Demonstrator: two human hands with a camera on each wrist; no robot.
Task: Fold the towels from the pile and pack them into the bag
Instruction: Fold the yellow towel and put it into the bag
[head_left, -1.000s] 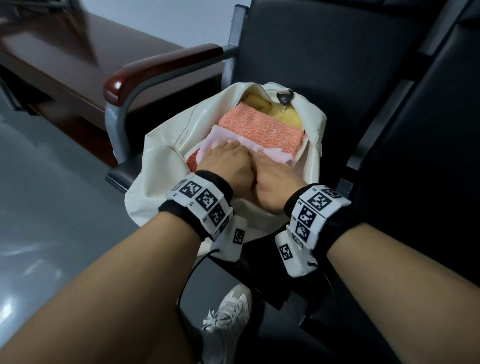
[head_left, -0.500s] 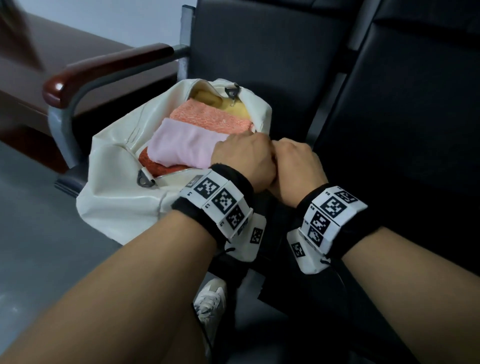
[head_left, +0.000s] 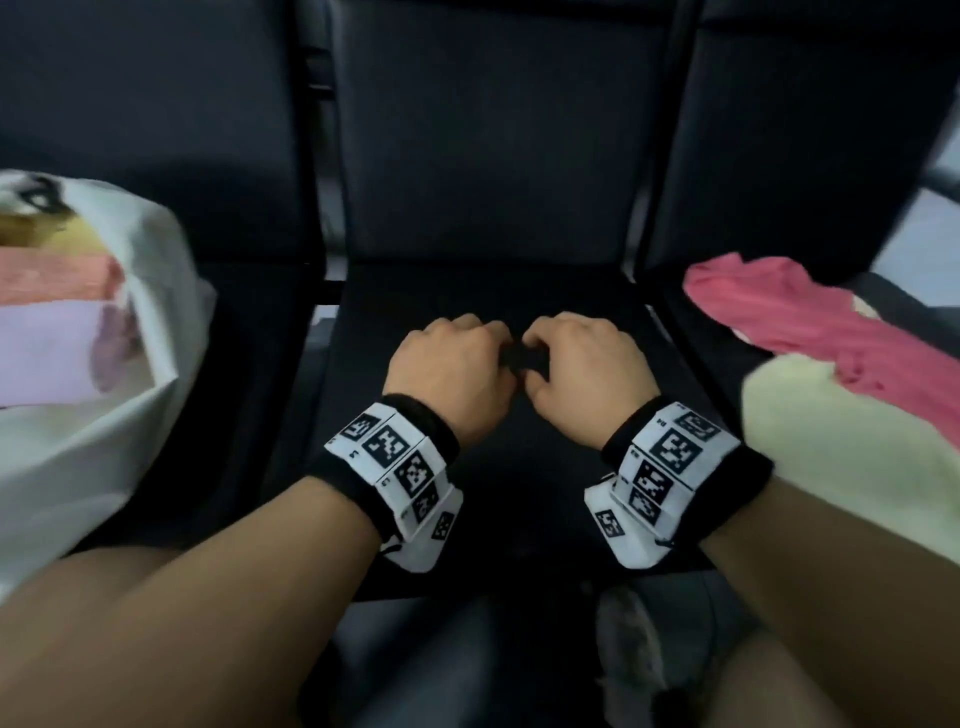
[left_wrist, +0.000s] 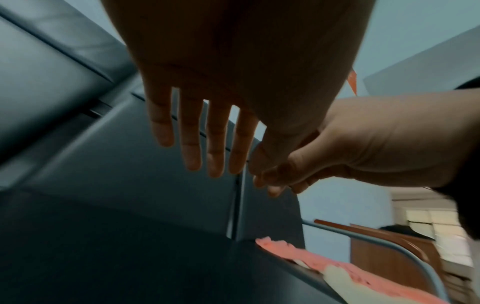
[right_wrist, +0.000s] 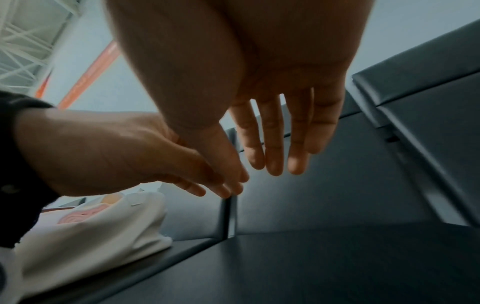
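A white bag (head_left: 78, 457) stands open on the left seat, holding a folded lilac towel (head_left: 47, 353), a salmon towel (head_left: 52, 278) and a yellow one (head_left: 31, 231). On the right seat lies the pile: a crumpled red-pink towel (head_left: 810, 322) over a pale yellow-green towel (head_left: 852, 447). My left hand (head_left: 452, 364) and right hand (head_left: 587, 364) hover side by side above the middle seat, both empty. The wrist views show the left hand's fingers (left_wrist: 197, 144) and the right hand's fingers (right_wrist: 275, 144) straight and relaxed. The bag (right_wrist: 91, 236) also shows in the right wrist view.
The middle black seat (head_left: 493, 291) under my hands is bare, with dark backrests behind all three seats. A metal and wood armrest (left_wrist: 389, 236) edges the right seat beyond the pile (left_wrist: 311, 257). A shoe (head_left: 628, 654) shows below the seat's front edge.
Both hands have left the bag's opening and moved right to above the middle seat. The view has swung right, so the pile has come into sight.
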